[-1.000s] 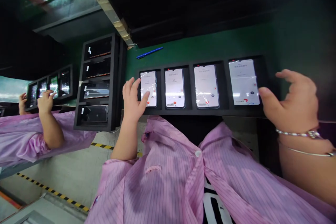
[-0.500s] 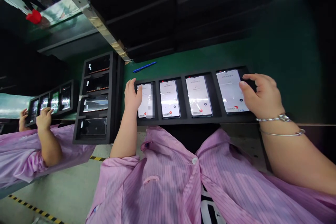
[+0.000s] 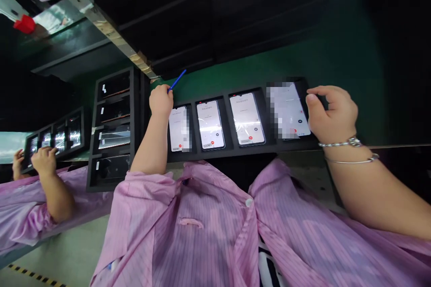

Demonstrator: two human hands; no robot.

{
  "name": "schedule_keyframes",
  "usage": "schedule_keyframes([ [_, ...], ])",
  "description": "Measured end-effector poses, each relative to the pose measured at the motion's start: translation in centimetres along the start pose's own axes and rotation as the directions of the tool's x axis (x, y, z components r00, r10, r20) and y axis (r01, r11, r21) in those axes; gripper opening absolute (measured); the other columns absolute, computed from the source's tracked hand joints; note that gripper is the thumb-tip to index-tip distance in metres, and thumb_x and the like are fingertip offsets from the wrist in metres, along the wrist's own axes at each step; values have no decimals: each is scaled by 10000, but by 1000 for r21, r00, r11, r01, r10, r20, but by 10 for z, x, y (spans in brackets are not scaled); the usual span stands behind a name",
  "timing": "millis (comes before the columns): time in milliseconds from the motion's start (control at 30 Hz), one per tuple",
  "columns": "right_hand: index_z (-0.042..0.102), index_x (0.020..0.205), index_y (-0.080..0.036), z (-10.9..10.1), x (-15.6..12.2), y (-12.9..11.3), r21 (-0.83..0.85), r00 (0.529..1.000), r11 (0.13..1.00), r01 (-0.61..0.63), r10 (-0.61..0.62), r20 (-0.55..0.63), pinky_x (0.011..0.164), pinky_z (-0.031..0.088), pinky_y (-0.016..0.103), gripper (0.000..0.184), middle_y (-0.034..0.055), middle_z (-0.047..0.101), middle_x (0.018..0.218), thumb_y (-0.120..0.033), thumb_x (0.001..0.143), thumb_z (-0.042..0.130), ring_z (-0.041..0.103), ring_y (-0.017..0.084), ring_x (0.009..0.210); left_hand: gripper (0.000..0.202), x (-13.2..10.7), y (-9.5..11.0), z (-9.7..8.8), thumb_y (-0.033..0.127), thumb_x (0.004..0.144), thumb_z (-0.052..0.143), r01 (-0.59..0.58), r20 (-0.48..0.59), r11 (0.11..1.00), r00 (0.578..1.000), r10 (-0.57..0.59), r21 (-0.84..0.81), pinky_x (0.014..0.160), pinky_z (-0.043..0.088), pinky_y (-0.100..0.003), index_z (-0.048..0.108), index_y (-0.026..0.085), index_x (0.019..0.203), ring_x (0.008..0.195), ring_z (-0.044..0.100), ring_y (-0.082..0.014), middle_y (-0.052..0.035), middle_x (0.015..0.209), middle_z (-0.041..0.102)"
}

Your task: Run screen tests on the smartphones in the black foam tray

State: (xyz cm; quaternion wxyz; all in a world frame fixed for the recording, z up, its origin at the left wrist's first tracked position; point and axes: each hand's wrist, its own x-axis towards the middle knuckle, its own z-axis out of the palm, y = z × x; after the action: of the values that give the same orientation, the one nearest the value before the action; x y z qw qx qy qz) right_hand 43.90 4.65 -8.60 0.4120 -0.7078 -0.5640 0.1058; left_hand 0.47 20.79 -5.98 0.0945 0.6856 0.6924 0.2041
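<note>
Left hand point(image 3: 160, 101) pinching blue pen point(image 3: 173, 81), tip up, right hand point(image 3: 332, 114) half-curled at rightmost phone's edge, four phones point(image 3: 212, 125) in black foam tray point(image 3: 235, 155), two screens pixelated, dark-screened phones in foam rack point(image 3: 133, 116) left, green tabletop point(image 3: 269, 69), co-worker's hand point(image 3: 43, 161) lower left

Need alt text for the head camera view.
The left hand holds a blue pen at the edge of a black foam tray of four lit smartphones. The braceleted right hand sits beside the rightmost smartphone.
</note>
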Motion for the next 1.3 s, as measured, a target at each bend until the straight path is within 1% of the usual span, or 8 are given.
schedule_keyframes([
  [133,590,1059,-217,-8,-41,-37,220,991,974,62,-87,106,956,527,507,428,147,701,981,-628,949,552,665,282,969,313,-84,56,-24,365,1048,431,-225,8,943,972,234,-247,901,585,-404,630,233,1251,908,716,-235,-61,1015,737],
  [300,561,1042,-252,-11,-98,-90,674,729,683,-280,-305,613,567,510,295,450,-6,631,740,-678,934,661,603,153,613,351,-197,122,-44,422,1101,386,-561,401,694,567,720,-452,846,583,-334,687,266,1192,951,742,-205,-50,1017,764],
  [367,550,910,-230,-10,-107,-99,691,646,571,-444,-330,688,551,479,263,355,-10,615,706,-559,984,663,578,127,591,387,-218,131,-41,435,1114,355,-548,440,706,552,708,-449,787,581,-333,681,232,1162,866,743,-202,-55,960,765],
  [533,555,784,-213,-19,-105,-90,688,644,573,-446,-329,691,548,489,269,352,-5,624,642,-471,999,661,618,140,573,420,-224,122,-34,466,1116,366,-517,494,716,518,698,-469,725,563,-324,682,207,1015,802,745,-204,-49,898,770],
  [600,529,774,-226,-28,-97,-81,709,688,546,-446,-297,662,550,505,283,367,-25,585,600,-486,1010,636,624,149,559,395,-220,104,-41,462,1111,386,-474,475,757,591,652,-449,721,557,-316,685,218,1025,815,744,-200,-41,916,774],
  [767,522,741,-234,-32,-67,-58,571,837,711,-411,45,546,521,489,270,422,-21,591,624,-508,859,821,626,150,561,344,-202,32,-60,459,1091,415,-181,39,959,980,194,-220,748,528,-325,656,218,1042,826,688,-203,-50,889,715],
  [900,492,646,-238,-17,-61,-51,380,820,808,-451,207,533,503,484,288,556,-20,536,578,-649,742,854,648,182,553,370,-187,-13,-44,500,1073,384,-128,-280,989,954,102,-74,876,495,-410,596,213,976,917,624,-251,-98,932,650],
  [1300,516,646,-250,-10,-68,-55,250,833,876,-412,251,494,510,414,297,447,7,616,586,-556,775,817,570,161,549,310,-188,-25,-13,512,1044,445,-111,-274,984,959,70,-138,1012,471,-462,532,215,1058,1117,611,-278,-151,1154,634],
])
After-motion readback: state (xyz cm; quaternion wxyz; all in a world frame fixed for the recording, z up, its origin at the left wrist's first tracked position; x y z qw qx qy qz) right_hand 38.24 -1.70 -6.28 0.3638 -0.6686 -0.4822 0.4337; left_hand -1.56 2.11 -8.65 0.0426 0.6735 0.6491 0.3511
